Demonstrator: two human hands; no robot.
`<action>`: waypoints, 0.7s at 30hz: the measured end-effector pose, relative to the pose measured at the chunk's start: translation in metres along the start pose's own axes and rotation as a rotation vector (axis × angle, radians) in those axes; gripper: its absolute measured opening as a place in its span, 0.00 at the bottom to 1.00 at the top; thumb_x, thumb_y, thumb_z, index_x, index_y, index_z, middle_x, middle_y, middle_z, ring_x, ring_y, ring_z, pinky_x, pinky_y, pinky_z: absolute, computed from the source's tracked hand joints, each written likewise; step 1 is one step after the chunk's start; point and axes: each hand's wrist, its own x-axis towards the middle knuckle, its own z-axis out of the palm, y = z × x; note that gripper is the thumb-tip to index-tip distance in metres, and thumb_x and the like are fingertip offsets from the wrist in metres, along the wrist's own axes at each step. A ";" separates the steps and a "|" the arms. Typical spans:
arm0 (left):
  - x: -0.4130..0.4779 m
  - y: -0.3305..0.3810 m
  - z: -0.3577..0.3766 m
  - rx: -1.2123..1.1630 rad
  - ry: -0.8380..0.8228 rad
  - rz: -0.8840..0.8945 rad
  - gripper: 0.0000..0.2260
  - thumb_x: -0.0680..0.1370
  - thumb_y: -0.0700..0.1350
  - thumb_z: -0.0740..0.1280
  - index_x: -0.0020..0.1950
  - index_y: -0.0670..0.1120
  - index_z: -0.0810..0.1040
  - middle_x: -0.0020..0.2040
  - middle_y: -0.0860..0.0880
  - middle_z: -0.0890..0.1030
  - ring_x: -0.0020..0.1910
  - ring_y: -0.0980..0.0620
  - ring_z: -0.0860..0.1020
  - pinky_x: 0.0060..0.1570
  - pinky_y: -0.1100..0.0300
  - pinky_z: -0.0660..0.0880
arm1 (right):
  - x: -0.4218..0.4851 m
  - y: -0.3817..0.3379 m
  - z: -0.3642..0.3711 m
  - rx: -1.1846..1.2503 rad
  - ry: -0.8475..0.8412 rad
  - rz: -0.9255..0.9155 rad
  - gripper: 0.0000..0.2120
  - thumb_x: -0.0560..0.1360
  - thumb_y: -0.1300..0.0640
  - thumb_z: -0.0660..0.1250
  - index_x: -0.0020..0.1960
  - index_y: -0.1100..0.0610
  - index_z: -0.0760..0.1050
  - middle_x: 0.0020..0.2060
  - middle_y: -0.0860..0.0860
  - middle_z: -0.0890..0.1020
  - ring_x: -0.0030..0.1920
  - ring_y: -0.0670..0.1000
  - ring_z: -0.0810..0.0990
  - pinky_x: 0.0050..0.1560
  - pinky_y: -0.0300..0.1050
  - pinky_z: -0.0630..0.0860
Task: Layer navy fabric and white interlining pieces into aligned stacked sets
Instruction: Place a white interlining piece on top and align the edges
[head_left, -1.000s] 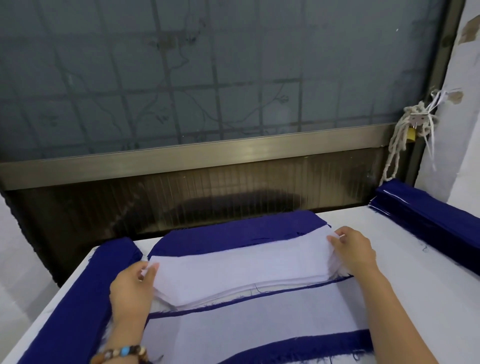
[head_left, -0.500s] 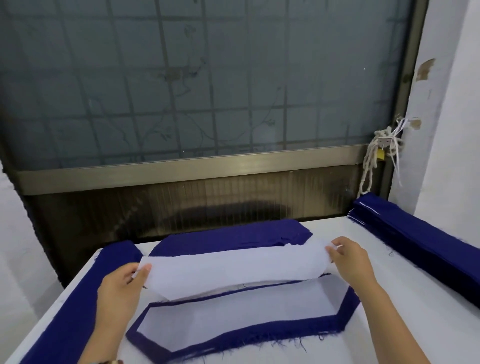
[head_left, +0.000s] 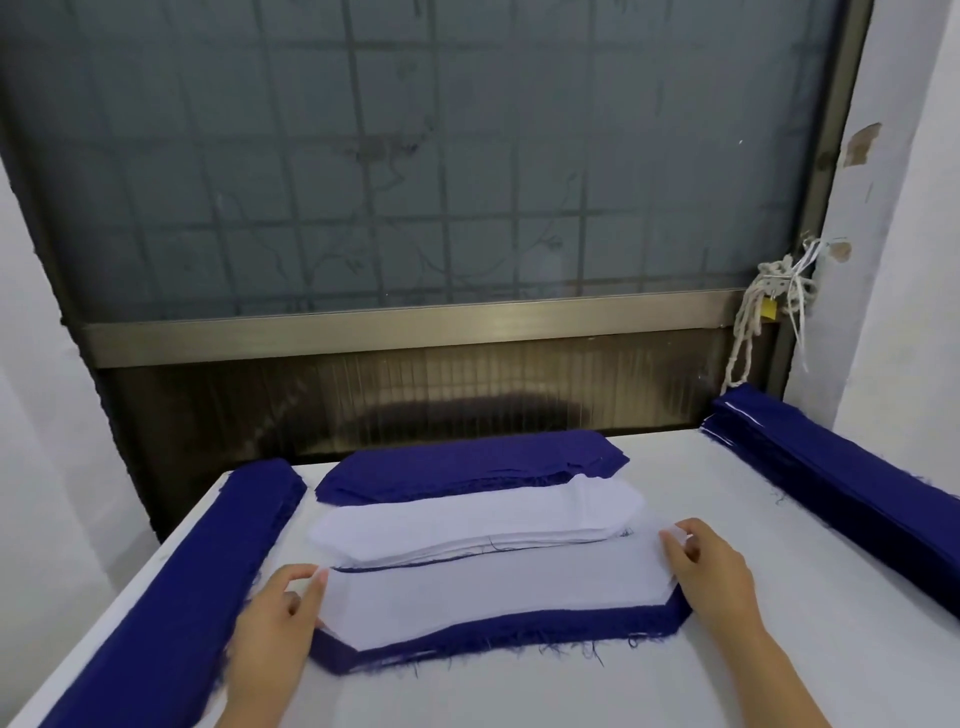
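Left hand (head_left: 280, 608) and right hand (head_left: 711, 571) each pinch one end of an interlining (head_left: 493, 592) laid on a navy piece (head_left: 519, 631) at the worktop (head_left: 519, 696) front. Risk: an uneven release could skew the light sheet, leaving unequal navy margins.

L hand (head_left: 283, 608), R hand (head_left: 711, 571), both palm-down, fingertips (head_left: 306, 577) pinching, well apart
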 end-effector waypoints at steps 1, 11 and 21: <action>-0.001 0.001 0.000 0.010 0.006 0.010 0.08 0.79 0.53 0.64 0.55 0.51 0.75 0.33 0.47 0.79 0.36 0.50 0.78 0.41 0.54 0.75 | -0.001 -0.001 0.000 -0.019 0.002 -0.010 0.05 0.79 0.50 0.61 0.48 0.50 0.71 0.32 0.52 0.77 0.36 0.52 0.75 0.41 0.48 0.72; 0.002 -0.009 0.004 0.073 0.058 0.100 0.09 0.79 0.43 0.65 0.56 0.55 0.72 0.34 0.47 0.77 0.34 0.49 0.77 0.36 0.57 0.75 | -0.007 -0.004 0.000 0.012 0.053 -0.015 0.10 0.77 0.56 0.66 0.55 0.50 0.68 0.30 0.51 0.74 0.35 0.52 0.74 0.41 0.51 0.74; 0.002 -0.011 0.005 0.150 0.044 0.098 0.06 0.78 0.42 0.67 0.46 0.53 0.75 0.33 0.47 0.76 0.32 0.49 0.76 0.34 0.56 0.76 | -0.008 -0.005 0.001 -0.019 0.037 -0.009 0.08 0.75 0.62 0.63 0.51 0.51 0.74 0.33 0.49 0.74 0.41 0.54 0.73 0.43 0.51 0.73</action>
